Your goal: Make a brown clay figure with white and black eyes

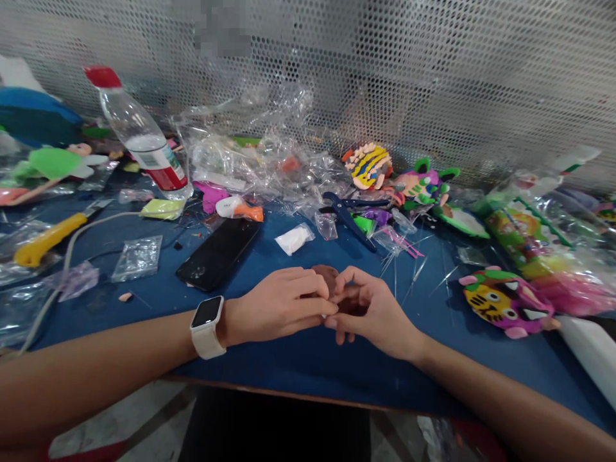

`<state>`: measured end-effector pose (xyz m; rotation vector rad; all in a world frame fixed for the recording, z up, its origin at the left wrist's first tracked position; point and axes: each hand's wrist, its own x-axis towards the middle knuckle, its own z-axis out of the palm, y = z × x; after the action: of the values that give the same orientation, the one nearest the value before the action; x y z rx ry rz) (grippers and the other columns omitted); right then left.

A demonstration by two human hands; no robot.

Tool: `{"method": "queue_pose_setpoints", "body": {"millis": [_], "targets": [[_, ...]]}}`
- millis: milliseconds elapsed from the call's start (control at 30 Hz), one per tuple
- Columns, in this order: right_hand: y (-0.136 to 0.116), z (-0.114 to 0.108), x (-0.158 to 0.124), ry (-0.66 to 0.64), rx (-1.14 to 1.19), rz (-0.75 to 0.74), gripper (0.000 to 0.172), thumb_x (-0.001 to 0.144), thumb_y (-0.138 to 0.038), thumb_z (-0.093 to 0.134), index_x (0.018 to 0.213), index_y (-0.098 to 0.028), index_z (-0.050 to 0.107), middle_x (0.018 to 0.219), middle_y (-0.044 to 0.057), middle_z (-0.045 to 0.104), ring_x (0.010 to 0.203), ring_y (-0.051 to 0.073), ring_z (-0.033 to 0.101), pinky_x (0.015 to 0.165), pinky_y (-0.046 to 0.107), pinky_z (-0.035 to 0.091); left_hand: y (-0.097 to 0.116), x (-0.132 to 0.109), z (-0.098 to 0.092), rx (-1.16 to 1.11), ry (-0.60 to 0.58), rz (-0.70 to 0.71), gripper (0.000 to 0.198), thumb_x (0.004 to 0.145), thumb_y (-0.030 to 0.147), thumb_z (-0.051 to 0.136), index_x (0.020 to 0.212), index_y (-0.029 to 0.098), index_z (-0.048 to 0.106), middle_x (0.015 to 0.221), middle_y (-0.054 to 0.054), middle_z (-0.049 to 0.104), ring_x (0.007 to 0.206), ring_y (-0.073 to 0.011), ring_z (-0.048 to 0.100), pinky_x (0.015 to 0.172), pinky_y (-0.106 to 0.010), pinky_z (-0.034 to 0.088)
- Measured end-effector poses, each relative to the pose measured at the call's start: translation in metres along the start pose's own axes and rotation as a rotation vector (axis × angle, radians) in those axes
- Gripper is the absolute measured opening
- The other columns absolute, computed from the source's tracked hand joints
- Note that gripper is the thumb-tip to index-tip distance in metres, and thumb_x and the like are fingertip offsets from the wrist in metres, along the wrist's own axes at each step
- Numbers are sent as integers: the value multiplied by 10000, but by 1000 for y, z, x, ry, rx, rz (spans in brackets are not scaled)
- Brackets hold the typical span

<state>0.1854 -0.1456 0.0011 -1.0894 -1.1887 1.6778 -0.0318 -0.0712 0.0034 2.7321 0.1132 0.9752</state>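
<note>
Nearest to us, our two forearms come in over the front edge of the blue counter [298,366], the left one wearing a white smartwatch [206,326] at the wrist. Our left hand [276,305] and right hand [373,314] meet at the middle of the counter, fingertips touching, and between them sits a brown lump [327,276], most of it hidden by the fingers; it looks like soft modelling clay, though we cannot be sure. Each grip is pressed in on it: the left pinches its near side between thumb and fingers, and the right curls around its other side. Just beyond the left hand a black phone [219,253] lies face up, with a small white packet [293,239] beside it. To the right, well apart from our hands, a tiger-faced foam figure [500,303] lies flat. Further back are blue-handled pliers [349,215], a yellow-handled tool [45,240] at far left and a red-capped bottle [139,138] leaning over. Behind these a heap of clear plastic bags [260,154] rests against a perforated metal screen [433,64]
</note>
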Motion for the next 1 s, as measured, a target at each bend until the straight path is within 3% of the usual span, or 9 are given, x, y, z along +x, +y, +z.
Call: {"method": "queue_pose_setpoints", "body": {"millis": [200,367,533,600,700,800,900,1000], "targets": [[-1,-2,0,-4,-8,-1,569,700,-317,979,960,-240,478,784,-39,760,501,107,706,437,165,528,-2,0,-1,15,-72,21,181,1095,277,541,1145,193,693,987,-46,715,862,-142,630,797,-280,524],[0,-2,0,-6,5,29,572,688,-281,986,980,-237,495,820,-33,776,490,102,704,414,151,514,-1,0,-1,25,-47,10,217,1100,256,521,989,186,694,916,-24,704,807,-131,609,776,-273,511],[1,-2,0,5,-1,-2,554,700,-287,980,962,-238,494,728,-61,739,493,109,703,445,170,549,-2,1,-2,83,-109,27,150,1073,248,571,1127,185,695,1039,-50,714,879,-146,632,799,-288,521],[1,-2,1,0,-7,6,566,684,-299,989,963,-236,501,720,-63,731,489,108,699,438,169,543,-1,2,-2,106,-136,48,133,1068,232,577,1084,188,701,1015,-38,714,853,-142,624,779,-290,514],[2,-2,1,1,1,4,584,664,-317,1000,972,-235,510,769,-45,749,494,107,699,429,169,541,1,3,-3,113,-88,50,194,1086,234,544,977,190,697,945,-17,714,800,-132,598,752,-286,497],[2,-2,1,19,12,-24,572,669,-320,997,963,-233,515,808,-33,759,510,108,708,437,177,552,1,3,-3,105,-42,32,220,1102,254,517,1000,183,699,952,-22,725,790,-132,591,738,-284,489],[1,-3,1,26,6,-39,561,668,-289,998,955,-229,520,811,-37,755,517,103,710,451,175,558,0,2,-3,106,-55,37,210,1106,264,515,1063,178,701,974,-32,734,801,-130,602,745,-280,494],[2,-3,1,14,2,-27,568,663,-263,1000,971,-229,523,843,-34,764,512,94,704,445,166,548,-1,2,-3,113,-66,45,248,1109,236,492,983,185,699,928,-20,724,772,-122,588,726,-276,482]]}}
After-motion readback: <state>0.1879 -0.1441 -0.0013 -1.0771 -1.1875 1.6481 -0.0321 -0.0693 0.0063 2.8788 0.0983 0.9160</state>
